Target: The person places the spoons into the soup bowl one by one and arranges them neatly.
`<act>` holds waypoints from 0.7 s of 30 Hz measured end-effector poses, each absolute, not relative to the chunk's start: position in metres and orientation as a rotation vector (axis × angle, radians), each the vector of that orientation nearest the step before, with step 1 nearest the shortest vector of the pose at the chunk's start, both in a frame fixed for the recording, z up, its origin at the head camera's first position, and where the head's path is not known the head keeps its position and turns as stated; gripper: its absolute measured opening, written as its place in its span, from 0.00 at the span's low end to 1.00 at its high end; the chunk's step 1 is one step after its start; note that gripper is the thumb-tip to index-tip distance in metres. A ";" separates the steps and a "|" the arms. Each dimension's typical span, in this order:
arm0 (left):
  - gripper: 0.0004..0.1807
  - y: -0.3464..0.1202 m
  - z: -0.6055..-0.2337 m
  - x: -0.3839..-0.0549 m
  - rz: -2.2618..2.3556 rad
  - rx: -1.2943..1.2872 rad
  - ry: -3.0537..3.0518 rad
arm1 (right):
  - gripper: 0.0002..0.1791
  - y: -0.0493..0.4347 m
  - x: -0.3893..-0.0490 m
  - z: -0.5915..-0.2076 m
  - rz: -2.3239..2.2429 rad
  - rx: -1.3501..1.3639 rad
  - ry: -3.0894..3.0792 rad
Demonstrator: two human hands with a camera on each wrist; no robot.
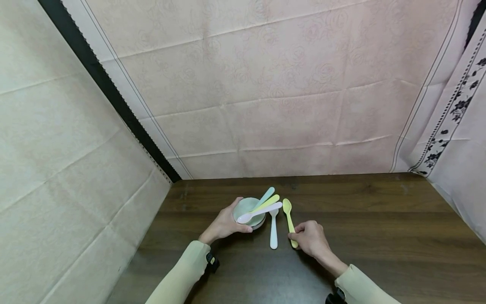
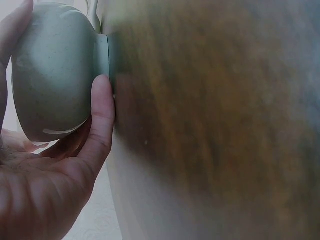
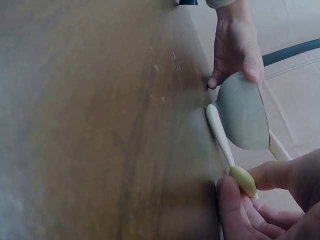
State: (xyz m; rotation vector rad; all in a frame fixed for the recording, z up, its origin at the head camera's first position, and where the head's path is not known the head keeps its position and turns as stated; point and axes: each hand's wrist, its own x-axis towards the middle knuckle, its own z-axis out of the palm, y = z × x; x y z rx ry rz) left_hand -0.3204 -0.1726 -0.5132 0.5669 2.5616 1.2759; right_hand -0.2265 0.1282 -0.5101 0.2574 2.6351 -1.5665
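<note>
Yellow spoon [image 1: 287,209] is right of the green bowl [image 1: 246,205], its handle pinched by the right hand [image 1: 312,238]; the left hand [image 1: 225,221] grips the bowl, which bears 3 utensils [image 1: 262,212]. Pickup seems the step; next calls for a steady lift, clear of the pale blue utensil [image 1: 273,236].

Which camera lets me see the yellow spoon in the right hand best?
The head view: the yellow spoon shows there almost whole, from scoop to handle, with the right hand covering only a bit. The right wrist view shows just a short piece, pinched in that hand. In the left wrist view I can't make it out.
</note>
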 end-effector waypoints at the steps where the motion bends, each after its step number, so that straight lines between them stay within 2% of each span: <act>1: 0.64 -0.173 -0.513 -0.320 1.276 0.568 2.562 | 0.05 0.128 -0.226 -0.510 -1.576 0.262 2.625; 21: 0.62 -0.173 -0.514 -0.321 1.284 0.573 2.557 | 0.06 0.142 -0.224 -0.504 -1.762 0.291 2.459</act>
